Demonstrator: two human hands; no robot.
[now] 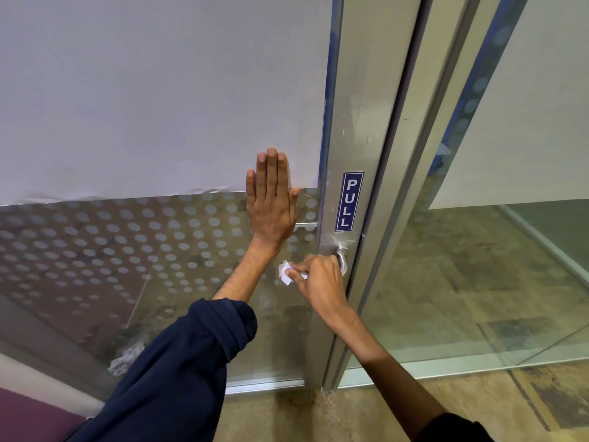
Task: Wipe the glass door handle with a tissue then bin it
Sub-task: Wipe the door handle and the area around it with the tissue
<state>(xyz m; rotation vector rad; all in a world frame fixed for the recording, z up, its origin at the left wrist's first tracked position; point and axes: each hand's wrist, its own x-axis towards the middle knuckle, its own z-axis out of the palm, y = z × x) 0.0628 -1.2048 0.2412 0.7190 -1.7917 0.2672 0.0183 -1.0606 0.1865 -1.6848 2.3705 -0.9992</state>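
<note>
A glass door (178, 250) with a dotted frosted band fills the left of the view, framed by an aluminium stile (353, 122). The metal lever handle (342, 258) sits on that stile just under a blue PULL sticker (349, 200). My right hand (314, 279) is closed around the handle with a white tissue (284, 273) pinched between thumb and fingers; most of the lever is hidden under the hand. My left hand (272, 205) lies flat on the glass, fingers straight and pointing up, left of the stile.
White paper (159, 90) covers the upper glass. A fixed glass panel (478, 266) stands to the right, with a second frame post (446, 90) between. Worn tan floor (350, 416) lies below. A purple surface (28, 419) shows at the bottom left.
</note>
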